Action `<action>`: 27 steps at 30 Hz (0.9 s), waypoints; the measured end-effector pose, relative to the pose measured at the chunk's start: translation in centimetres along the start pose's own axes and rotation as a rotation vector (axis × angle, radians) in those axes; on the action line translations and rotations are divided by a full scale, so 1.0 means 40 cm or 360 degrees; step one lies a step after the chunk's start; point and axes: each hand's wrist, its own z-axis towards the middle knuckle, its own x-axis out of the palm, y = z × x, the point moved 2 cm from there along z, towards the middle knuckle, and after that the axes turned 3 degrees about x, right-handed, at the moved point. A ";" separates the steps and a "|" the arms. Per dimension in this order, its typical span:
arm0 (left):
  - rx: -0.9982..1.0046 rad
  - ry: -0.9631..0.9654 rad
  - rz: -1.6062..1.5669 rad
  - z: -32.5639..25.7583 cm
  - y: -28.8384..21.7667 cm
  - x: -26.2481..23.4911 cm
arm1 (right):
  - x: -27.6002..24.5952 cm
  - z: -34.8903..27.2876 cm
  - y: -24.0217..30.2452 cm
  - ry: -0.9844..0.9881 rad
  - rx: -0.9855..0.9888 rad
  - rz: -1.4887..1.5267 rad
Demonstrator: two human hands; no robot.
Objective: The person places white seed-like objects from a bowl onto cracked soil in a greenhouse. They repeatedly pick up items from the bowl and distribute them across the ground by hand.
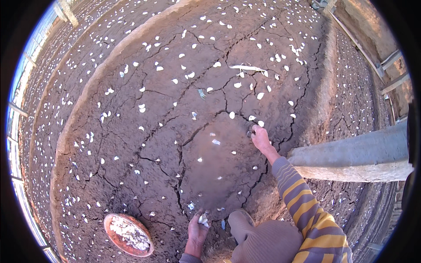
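My left hand (198, 231) is low in the view, palm up, its fingers curled around several white garlic cloves (204, 220). My right hand (261, 139) reaches forward to the cracked brown soil (206, 144). Its muddy fingertips are pressed together at the ground, and whatever they may hold is hidden. Right beside those fingers lies a garlic clove (261, 123), with another clove (251, 118) just beyond. To the left of my left hand, an orange-brown oval bowl (108, 231) of loose cloves rests on the soil. More cloves are scattered over the bed, some lying flat and some standing in the earth.
A thick concrete post (351, 155) juts in from the right, close to my right forearm. Low soil ridges (70, 136) border the bed at the left and right. A pale, stalk-like strip (247, 68) lies ahead. My knee (240, 224) is at the bottom.
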 end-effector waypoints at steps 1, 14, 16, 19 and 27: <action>0.0001 0.0031 -0.0016 0.004 0.002 -0.007 | 0.003 0.001 -0.002 -0.0056 -0.0127 -0.0180; 0.0043 -0.0044 -0.0031 0.008 -0.002 -0.029 | 0.000 0.170 0.246 0.0170 -0.0374 -0.0325; 0.0038 -0.0021 -0.0038 0.007 -0.006 -0.023 | 0.024 0.203 0.238 0.0252 -0.0431 -0.0446; 0.0056 -0.0088 -0.0012 0.003 -0.016 -0.009 | 0.043 0.224 0.217 0.0269 -0.0364 -0.0346; 0.0080 -0.0230 -0.0002 0.040 0.005 -0.055 | 0.102 0.373 0.339 0.0056 -0.0269 0.0210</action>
